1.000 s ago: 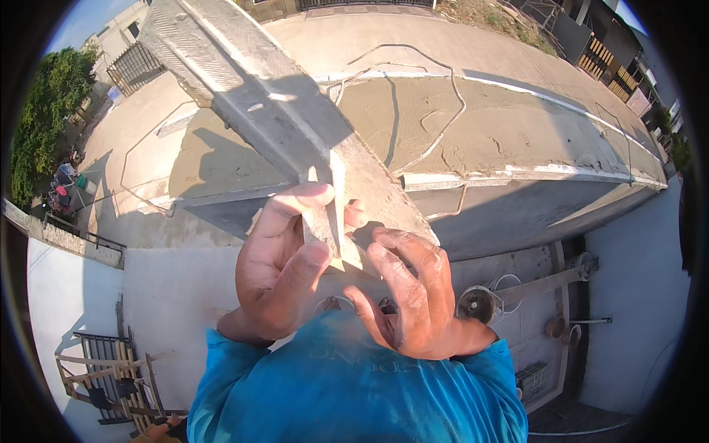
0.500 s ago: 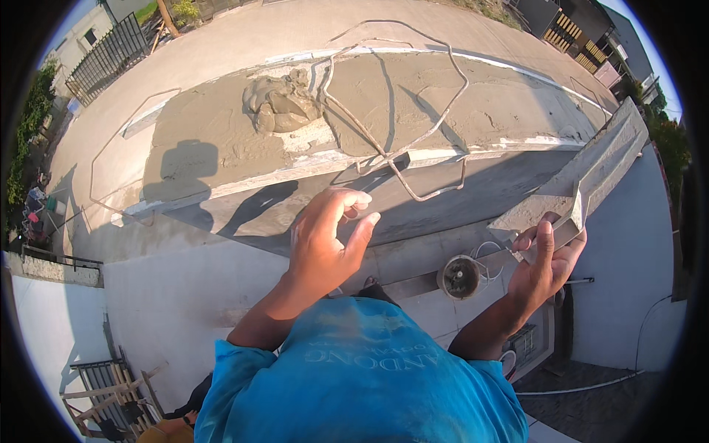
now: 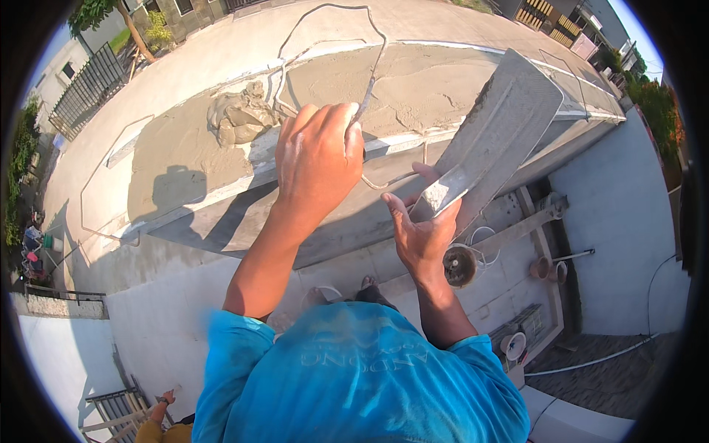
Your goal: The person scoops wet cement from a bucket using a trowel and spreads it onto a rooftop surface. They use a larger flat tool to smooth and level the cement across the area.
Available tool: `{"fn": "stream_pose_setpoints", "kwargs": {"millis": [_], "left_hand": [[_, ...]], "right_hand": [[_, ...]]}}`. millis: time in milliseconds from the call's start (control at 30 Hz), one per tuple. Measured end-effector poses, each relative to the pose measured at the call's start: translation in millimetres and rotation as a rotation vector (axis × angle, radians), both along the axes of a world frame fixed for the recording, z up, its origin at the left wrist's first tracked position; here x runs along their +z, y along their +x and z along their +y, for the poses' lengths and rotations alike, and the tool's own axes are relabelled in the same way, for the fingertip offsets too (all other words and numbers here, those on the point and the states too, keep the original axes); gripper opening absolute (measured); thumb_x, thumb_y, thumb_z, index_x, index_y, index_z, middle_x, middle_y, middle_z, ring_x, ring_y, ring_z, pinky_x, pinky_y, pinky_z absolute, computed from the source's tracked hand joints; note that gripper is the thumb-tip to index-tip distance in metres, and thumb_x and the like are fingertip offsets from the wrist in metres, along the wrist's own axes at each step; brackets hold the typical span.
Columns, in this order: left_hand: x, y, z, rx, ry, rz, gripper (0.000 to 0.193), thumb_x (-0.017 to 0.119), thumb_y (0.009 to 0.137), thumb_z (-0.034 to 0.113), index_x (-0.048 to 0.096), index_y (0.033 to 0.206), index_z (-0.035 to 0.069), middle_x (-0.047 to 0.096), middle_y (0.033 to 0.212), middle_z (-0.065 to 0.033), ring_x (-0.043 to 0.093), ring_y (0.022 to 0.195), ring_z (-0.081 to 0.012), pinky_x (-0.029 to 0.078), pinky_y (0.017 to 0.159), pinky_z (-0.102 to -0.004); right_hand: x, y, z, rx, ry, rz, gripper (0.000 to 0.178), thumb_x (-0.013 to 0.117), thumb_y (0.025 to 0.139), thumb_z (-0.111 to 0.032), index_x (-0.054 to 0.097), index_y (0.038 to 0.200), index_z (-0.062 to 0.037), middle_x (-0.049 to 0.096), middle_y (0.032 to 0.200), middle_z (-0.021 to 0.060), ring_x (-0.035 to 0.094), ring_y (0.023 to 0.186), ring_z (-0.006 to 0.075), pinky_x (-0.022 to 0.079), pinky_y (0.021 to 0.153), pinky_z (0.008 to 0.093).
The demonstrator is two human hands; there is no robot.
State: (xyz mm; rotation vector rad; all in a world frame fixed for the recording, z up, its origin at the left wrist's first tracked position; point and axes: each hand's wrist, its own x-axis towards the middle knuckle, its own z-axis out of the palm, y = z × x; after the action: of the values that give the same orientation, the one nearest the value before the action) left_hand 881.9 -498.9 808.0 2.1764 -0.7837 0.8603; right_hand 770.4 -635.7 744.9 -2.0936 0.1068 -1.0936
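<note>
My left hand [image 3: 321, 155] is closed around a bent metal rod [image 3: 385, 46], just above the front edge of the wet mortar bed [image 3: 413, 85]. The rod loops out beyond my fingers, and part of it is hidden behind the hand. In my right hand [image 3: 428, 232] I grip the near end of a long, cement-coated plastering float [image 3: 496, 122]. The float is tilted, its far end up over the right part of the slab. To the left of my left hand, a lump of wet mortar [image 3: 240, 116] sits on the bed.
A mortar-smeared bucket [image 3: 459, 266] stands below, beside my right forearm. Another bent rod [image 3: 83, 210] lies at the left end of the slab. Pots [image 3: 541, 269] are by the right wall. At lower left, another person's hand [image 3: 168, 397] shows.
My left hand has moved up and forward and closed on the bent rod, which has shifted left in view. My right hand has brought the float inward to the left.
</note>
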Motion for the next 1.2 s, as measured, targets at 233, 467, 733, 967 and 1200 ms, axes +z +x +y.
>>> {"fn": "stream_pose_setpoints", "kwargs": {"millis": [233,467,733,967,1200], "left_hand": [[3,-13,29,-0.043,-0.334,0.33,0.02,0.064,0.089,0.006,0.062,0.108,0.003,0.067,0.09,-0.0147,0.066,0.082,-0.0312,0.051,0.075,-0.0428],[2,-9,17,-0.13,-0.409,0.318,0.023,0.063,0.091,0.007,0.06,0.112,0.002,0.068,0.087,-0.0151,0.068,0.079,-0.0343,0.051,0.074,-0.0438],[-1,6,-11,-0.106,-0.164,0.28,0.023,0.057,0.095,0.008,0.063,0.116,0.002,0.073,0.087,-0.0135,0.072,0.08,-0.0307,0.053,0.072,-0.0386],[10,0,-13,-0.203,-0.297,0.404,0.023,0.058,0.095,0.012,0.062,0.115,0.0,0.069,0.086,-0.0165,0.068,0.078,-0.0339,0.052,0.071,-0.0427],[4,-1,-9,-0.331,-0.433,0.497,0.033,0.056,0.098,0.008,0.055,0.13,0.001,0.07,0.092,-0.0089,0.068,0.076,-0.0166,0.052,0.07,-0.0315]], "right_hand": [[-3,15,-4,-0.033,0.138,0.079,0.027,0.084,0.08,-0.006,0.068,0.103,-0.0052,0.067,0.079,0.0026,0.061,0.061,0.0113,0.048,0.06,0.0272],[23,27,-21,-0.047,0.256,-0.194,0.046,0.079,0.088,-0.006,0.049,0.121,0.0049,0.073,0.087,0.0083,0.065,0.063,0.0127,0.051,0.056,0.0256],[31,27,-36,-0.04,0.238,-0.147,0.05,0.082,0.085,-0.007,0.048,0.121,0.0028,0.073,0.088,0.0088,0.062,0.061,0.0103,0.048,0.053,0.023],[25,23,-36,0.019,0.162,-0.093,0.048,0.081,0.085,-0.007,0.051,0.121,0.0032,0.075,0.092,0.0073,0.063,0.067,0.0097,0.05,0.06,0.0241],[30,19,-27,0.029,0.221,-0.089,0.052,0.08,0.085,-0.003,0.048,0.125,0.0038,0.074,0.094,0.0089,0.062,0.062,0.0099,0.05,0.054,0.0235]]}}
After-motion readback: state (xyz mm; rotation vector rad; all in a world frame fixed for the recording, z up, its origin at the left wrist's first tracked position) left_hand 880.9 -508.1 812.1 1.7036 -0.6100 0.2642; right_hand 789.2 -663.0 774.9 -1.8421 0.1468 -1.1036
